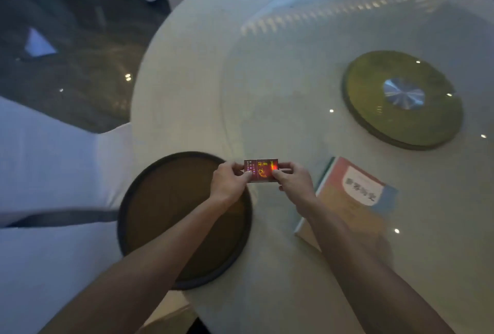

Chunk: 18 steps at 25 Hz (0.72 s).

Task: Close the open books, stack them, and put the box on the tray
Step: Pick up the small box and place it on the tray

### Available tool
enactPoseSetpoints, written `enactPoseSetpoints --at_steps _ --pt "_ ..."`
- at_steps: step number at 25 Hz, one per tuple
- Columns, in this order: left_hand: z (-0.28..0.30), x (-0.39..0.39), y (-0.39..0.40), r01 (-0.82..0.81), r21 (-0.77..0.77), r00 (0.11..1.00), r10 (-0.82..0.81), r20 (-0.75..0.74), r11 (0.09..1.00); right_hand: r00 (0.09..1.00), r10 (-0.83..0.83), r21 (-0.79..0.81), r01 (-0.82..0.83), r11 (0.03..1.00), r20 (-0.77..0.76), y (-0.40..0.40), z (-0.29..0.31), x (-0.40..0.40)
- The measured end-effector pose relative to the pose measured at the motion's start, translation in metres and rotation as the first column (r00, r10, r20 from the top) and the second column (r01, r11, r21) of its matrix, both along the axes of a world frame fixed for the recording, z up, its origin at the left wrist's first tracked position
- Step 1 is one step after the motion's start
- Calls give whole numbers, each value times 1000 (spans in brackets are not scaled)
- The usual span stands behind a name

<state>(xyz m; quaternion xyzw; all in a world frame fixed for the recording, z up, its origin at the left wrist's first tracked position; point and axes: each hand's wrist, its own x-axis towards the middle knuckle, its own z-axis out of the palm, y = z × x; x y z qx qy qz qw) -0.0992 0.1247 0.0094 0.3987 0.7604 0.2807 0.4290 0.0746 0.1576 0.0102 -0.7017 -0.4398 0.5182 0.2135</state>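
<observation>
A small dark red box point(261, 170) with gold lettering is held in the air between both hands, just past the right rim of the round brown tray point(165, 208). My left hand point(230, 181) grips its left end and my right hand point(292, 180) grips its right end. To the right, closed books point(355, 194) lie stacked on the table, the top cover pink, orange and blue with a white label. My right forearm crosses over the near corner of the stack.
The round white table point(294, 80) carries a glass turntable with a green disc and metal hub point(402, 100) at the right. White-covered chairs point(53, 162) stand at the left by the tray. Dark floor lies beyond the table's left edge.
</observation>
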Motion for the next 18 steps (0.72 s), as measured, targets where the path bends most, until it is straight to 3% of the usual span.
enactPoseSetpoints --at_steps 3,7,18 --pt "-19 -49 -34 -95 -50 995 96 21 994 984 153 -19 -152 988 89 -16 -14 -54" --pt "-41 -85 -67 -174 -131 983 180 35 976 961 265 -108 -255 961 85 -33 -32 -95" --pt "-64 -96 -82 -73 -206 994 88 64 976 936 333 -154 -314 937 117 -41 -42 -107"
